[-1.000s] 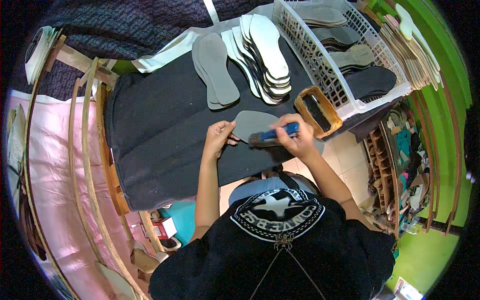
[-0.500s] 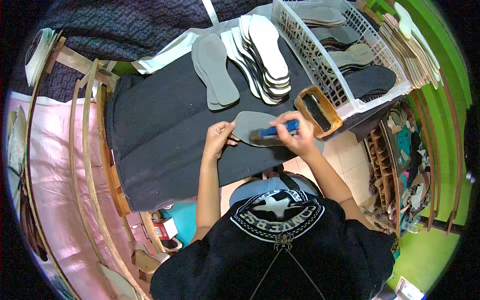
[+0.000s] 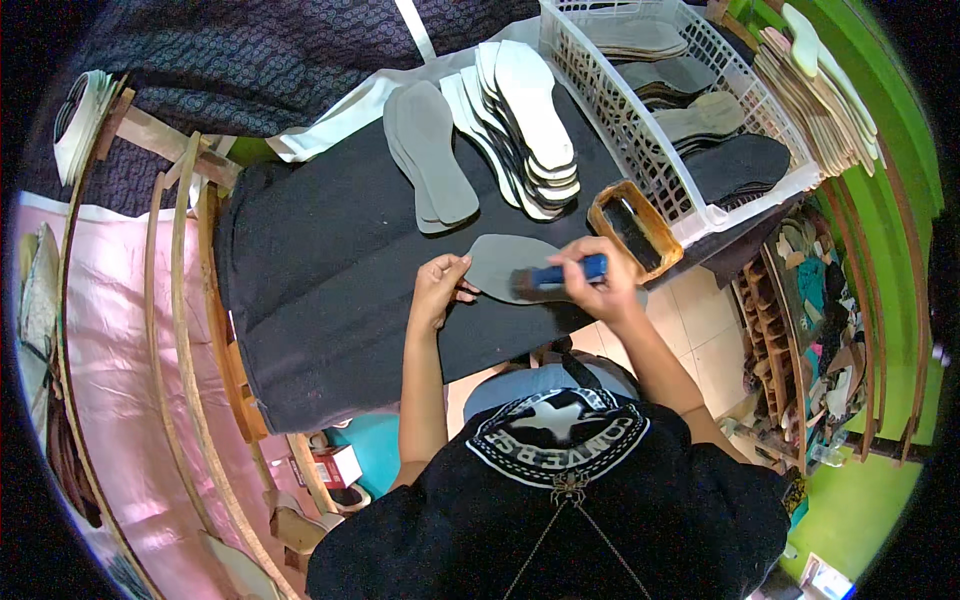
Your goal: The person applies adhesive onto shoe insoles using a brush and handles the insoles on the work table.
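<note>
A grey insole (image 3: 497,262) lies across the near edge of the black-covered table. My left hand (image 3: 441,287) pinches its left end between thumb and fingers. In my right hand (image 3: 602,275) is a blue-handled brush (image 3: 565,272), its blurred bristles against the insole's top face. The right part of the insole is hidden under my right hand. Beyond it lie a few overlapping grey insoles (image 3: 432,150) and a fanned stack of white insoles (image 3: 530,110). Just past my right hand stands an open, stained yellow-brown container (image 3: 665,258) with a dark inside.
A white plastic basket (image 3: 715,212) holding stacked insoles stands at the back right. More insole-shaped pieces (image 3: 815,100) are stacked beside it. Wooden rails (image 3: 185,350) run along the left, and a cluttered shelf (image 3: 775,340) is at the right. Black cloth (image 3: 320,280) covers the table.
The brush and my right hand have shifted slightly right along the insole. My left hand keeps its pinch on the end. The whole view has moved a little.
</note>
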A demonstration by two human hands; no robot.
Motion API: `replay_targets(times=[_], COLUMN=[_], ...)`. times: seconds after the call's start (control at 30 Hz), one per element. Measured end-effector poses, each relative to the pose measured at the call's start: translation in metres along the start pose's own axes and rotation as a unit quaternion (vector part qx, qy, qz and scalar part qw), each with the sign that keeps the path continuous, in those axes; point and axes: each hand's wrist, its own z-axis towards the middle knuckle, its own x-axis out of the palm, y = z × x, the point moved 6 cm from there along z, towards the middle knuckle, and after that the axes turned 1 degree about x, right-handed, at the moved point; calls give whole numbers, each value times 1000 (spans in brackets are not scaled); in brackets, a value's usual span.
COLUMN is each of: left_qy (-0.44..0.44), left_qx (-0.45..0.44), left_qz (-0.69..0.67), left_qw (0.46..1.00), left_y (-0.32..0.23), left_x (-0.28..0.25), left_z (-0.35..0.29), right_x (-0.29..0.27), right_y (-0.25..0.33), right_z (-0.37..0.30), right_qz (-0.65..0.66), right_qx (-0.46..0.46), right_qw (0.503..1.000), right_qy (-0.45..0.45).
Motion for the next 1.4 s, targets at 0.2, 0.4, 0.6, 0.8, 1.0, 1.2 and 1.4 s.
replay_targets(times=[0.2,0.4,0.6,0.8,1.0,1.2,1.4], left_qy=[1,6,17,8,15,10,3], left_qx=[6,8,5,3,8,-1,3], left_qz=[-11,-3,-10,2,-2,-6,5], left_qw=[1000,1000,1000,1000,1000,1000,1000], left_y=[-2,-3,-5,-1,-3,-2,-1], left_x=[1,-1,4,1,1,2,0], left_z=[-2,-2,-1,-1,-1,0,-1], right_x=[-2,-33,10,-23,-16,12,-38], right_y=[-20,-1,-19,-10,-4,-26,-18], right_z=[-16,-6,-6,-8,13,-2,-3], right_qz=[63,-107,115,-53,-106,59,-96], right_qx=[60,5,126,-1,43,125,87], right_qw=[996,994,985,999,993,989,991], right_qy=[30,6,4,-1,35,61,-22])
